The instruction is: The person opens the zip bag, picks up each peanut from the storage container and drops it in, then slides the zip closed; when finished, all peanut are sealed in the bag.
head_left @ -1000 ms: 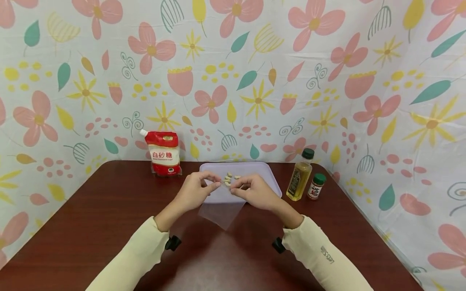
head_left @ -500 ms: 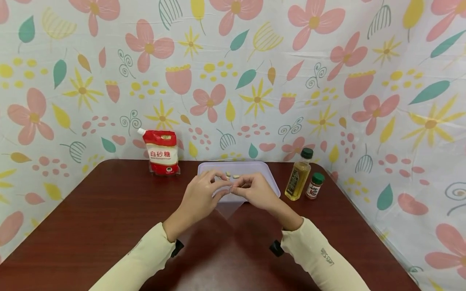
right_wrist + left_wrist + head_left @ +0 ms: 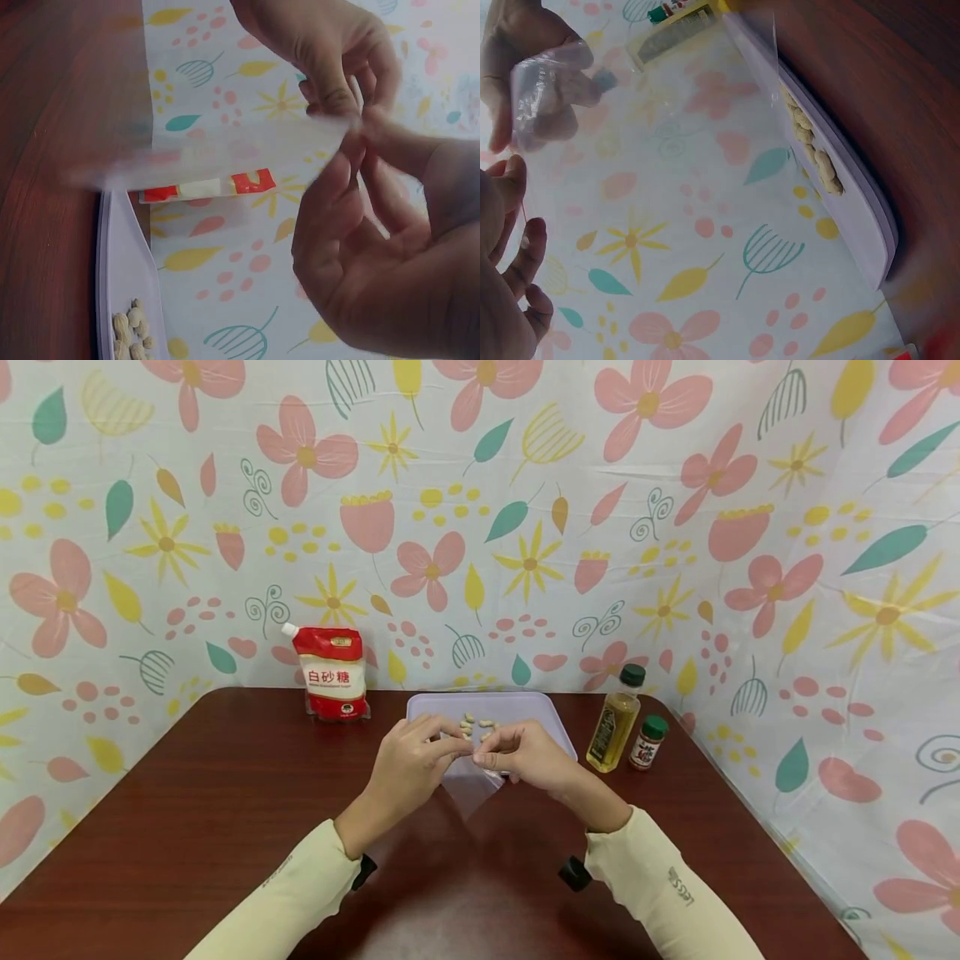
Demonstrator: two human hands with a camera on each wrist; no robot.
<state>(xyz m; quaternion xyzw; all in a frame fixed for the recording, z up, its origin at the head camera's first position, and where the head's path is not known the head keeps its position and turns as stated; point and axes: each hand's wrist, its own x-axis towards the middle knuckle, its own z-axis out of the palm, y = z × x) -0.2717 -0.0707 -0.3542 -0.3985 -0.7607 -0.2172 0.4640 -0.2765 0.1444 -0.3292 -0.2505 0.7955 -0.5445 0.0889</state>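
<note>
A clear plastic bag (image 3: 471, 792) hangs from my two hands over the front edge of a pale lilac tray (image 3: 435, 703). My left hand (image 3: 408, 762) pinches the bag's top edge, thumb against forefinger. Right beside it, my right hand (image 3: 534, 762) pinches the same edge, and the fingertips of both hands nearly meet. The right wrist view shows the bag (image 3: 225, 146) blurred, stretching away from the fingers. On the tray lie several unshelled peanuts (image 3: 486, 723), partly hidden behind my hands; the left wrist view also shows these peanuts (image 3: 810, 142).
A red and white sugar pouch (image 3: 333, 675) with a white spout stands at the back left. To the tray's right are an oil bottle (image 3: 615, 722) with a dark cap and a small green-lidded jar (image 3: 648, 743). A flowered cloth (image 3: 450, 527) hangs behind the dark wooden table (image 3: 247, 793).
My left hand has moved right, closer to the right hand, and the bag's edge between them is no longer spread as wide. The peanuts stay on the tray.
</note>
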